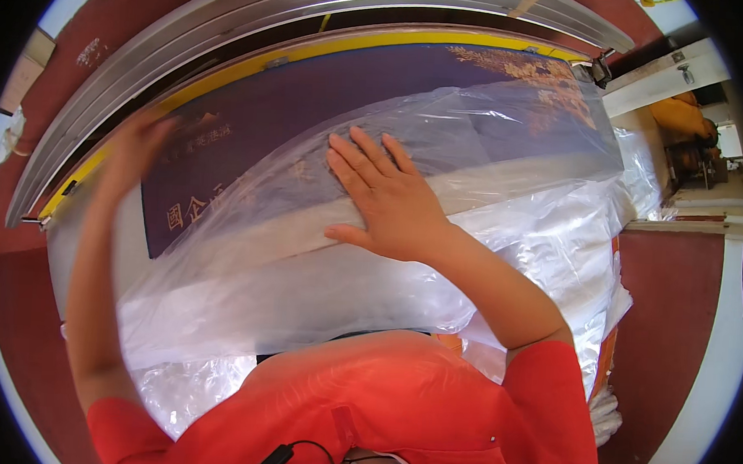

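A dark purple panel [312, 86] with gold lettering and a gold tree-like design lies across the work table. Clear plastic film [294, 262] covers its middle and near part, wrinkled and hanging over the near side. My right hand [382, 190] rests flat on the film over the panel, fingers spread and thumb out to the left. At the panel's left end, my left hand [141, 148] is raised near the far corner. Motion smears its fingers, so whether it holds or touches anything is unclear.
Beyond the panel runs a yellow strip [228, 77], with a long silver metal rail [257, 16] behind it. More crumpled plastic film [563, 267] is heaped at the right and near side. A white frame [665, 79] with a latch stands at the far right, before dark machinery [695, 152].
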A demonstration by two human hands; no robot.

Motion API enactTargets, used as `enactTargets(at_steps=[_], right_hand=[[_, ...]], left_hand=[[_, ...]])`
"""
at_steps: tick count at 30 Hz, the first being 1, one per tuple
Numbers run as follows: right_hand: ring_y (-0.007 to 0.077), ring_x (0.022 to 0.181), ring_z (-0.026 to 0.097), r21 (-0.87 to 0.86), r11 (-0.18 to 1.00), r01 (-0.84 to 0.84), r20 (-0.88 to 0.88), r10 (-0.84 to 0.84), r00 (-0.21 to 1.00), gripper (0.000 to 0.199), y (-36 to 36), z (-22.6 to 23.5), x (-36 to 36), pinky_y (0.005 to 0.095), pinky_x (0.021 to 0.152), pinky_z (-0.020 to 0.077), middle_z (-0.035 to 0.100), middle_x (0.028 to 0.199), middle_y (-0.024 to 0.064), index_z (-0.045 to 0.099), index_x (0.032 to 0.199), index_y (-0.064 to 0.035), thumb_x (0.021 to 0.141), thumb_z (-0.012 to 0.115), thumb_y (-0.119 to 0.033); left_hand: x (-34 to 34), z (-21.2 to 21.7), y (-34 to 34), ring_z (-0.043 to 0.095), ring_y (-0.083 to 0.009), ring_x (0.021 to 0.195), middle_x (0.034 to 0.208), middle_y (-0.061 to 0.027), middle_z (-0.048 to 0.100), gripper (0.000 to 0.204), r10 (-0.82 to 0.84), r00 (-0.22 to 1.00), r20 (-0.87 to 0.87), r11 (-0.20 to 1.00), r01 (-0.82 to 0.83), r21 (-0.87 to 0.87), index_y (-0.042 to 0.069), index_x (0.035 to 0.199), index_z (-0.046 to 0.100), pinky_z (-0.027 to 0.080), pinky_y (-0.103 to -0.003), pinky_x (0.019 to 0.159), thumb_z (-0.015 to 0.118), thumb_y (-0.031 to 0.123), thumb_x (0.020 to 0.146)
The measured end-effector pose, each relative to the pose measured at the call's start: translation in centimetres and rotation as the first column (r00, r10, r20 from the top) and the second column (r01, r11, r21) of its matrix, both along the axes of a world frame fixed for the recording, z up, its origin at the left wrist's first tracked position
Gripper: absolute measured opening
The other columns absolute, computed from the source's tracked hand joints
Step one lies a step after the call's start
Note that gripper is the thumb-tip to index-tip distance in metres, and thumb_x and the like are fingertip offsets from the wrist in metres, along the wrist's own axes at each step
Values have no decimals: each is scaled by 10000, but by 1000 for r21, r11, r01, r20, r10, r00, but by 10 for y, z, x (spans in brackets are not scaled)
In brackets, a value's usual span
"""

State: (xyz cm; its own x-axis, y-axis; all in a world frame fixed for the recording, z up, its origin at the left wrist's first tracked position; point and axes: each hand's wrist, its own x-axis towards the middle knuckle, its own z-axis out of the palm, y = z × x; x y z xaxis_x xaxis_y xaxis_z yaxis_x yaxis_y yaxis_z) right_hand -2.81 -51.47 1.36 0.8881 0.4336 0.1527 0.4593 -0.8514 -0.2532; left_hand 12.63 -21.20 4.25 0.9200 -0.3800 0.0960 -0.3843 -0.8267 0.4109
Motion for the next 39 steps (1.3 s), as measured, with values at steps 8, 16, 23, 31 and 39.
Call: enactTargets(at_steps=[8,16,23,31,39], right_hand=[[264,1192,229,95,972,214,112,-224,968,676,-31,7,-40,418,956,174,313,1254,106,343,1179,-23,667,582,-394],[235,1185,257,155,953,260,89,-275,957,660,-56,-14,-63,394,959,190,302,1264,94,384,1155,-37,630,628,-354],[249,1053,388,296,933,204,146,-255,956,473,-67,13,-39,387,875,278,442,1103,98,471,1045,-42,669,600,-296],[316,785,528,100,990,102,-173,-83,981,399,-26,53,73,381,750,386,571,778,148,542,925,-52,702,517,-382],[324,734,542,-5,1000,2,-277,-3,961,255,-26,57,53,412,649,426,576,744,147,559,839,-79,647,507,-239]], left_hand=[[5,-45,-251,495,-165,632,683,-48,525,180,-416,909,-3,881,402,-251,39,724,538,394,-264,594,573,215,730],[8,-2,-313,470,-98,616,705,-37,557,284,-436,673,-597,899,299,-320,26,764,567,371,-222,598,587,305,716],[8,-36,-289,475,-86,735,783,-24,548,166,-686,681,-256,632,383,-673,33,791,575,366,-211,666,577,193,742],[-49,-64,73,473,-110,779,873,8,460,295,-179,927,-331,39,-329,-943,97,1054,396,394,-326,795,514,139,786],[-242,-13,500,403,-226,1081,1248,-112,332,425,909,248,335,26,-836,548,36,1192,370,336,-338,892,339,282,846]])
